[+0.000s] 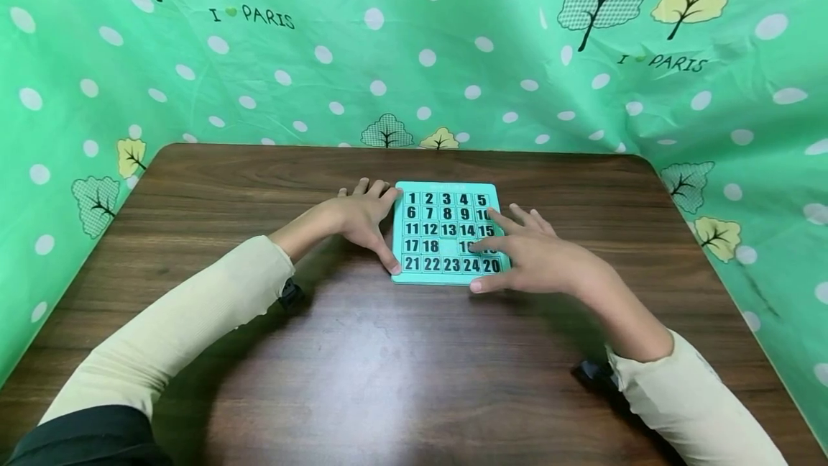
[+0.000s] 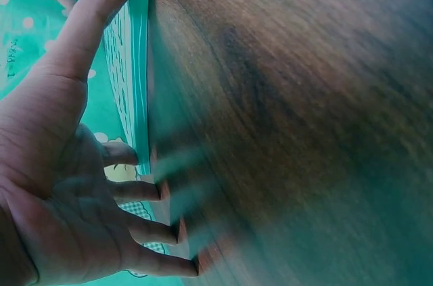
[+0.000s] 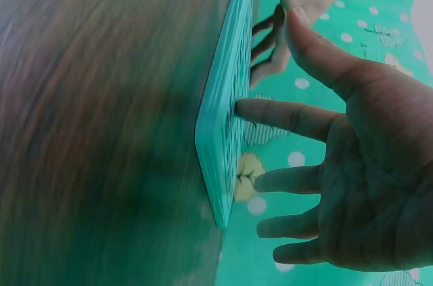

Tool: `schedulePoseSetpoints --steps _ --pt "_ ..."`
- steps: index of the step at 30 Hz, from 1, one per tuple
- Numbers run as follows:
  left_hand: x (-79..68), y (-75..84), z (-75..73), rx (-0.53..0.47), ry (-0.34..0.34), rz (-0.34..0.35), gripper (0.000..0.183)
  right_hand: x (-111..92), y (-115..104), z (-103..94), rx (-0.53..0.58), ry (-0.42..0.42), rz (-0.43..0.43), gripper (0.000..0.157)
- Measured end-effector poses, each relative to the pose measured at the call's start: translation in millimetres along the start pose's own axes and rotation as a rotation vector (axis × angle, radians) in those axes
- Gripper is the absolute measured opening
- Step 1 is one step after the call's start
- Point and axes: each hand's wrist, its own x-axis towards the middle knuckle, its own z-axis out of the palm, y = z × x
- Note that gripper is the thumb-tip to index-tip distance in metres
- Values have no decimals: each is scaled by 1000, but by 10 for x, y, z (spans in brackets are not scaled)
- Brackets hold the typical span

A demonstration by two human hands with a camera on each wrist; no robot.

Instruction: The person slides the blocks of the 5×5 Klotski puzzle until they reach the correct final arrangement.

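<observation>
A turquoise sliding number puzzle (image 1: 448, 229) lies flat on the table, its tiles bearing black numbers. In the fourth row, a gap shows just right of the 18 tile (image 1: 430, 246). My left hand (image 1: 361, 220) is spread along the puzzle's left side, thumb on the near left corner and index finger at the far left corner. Over the right side reaches my right hand (image 1: 540, 257), fingers extended, covering part of the tiles there. Its index fingertip touches a tile in the fourth row, as the puzzle's side (image 3: 220, 110) in the right wrist view also suggests.
The brown wooden table (image 1: 362, 380) extends around the puzzle. Behind it hangs a green dotted curtain (image 1: 401, 42) with printed trees, which also runs down both sides. Dark straps (image 1: 291, 293) sit under both wrists.
</observation>
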Motion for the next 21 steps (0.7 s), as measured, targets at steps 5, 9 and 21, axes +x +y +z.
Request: schedulePoseSetpoints --steps 5,9,21 --pt "23 12 -1 7 -8 6 160 76 -88 74 6 3 -24 78" --pt "26 21 -9 21 -8 1 160 79 -80 85 14 5 -25 79" --pt "7 15 -21 20 -13 -6 161 -158 197 -10 10 29 48 80"
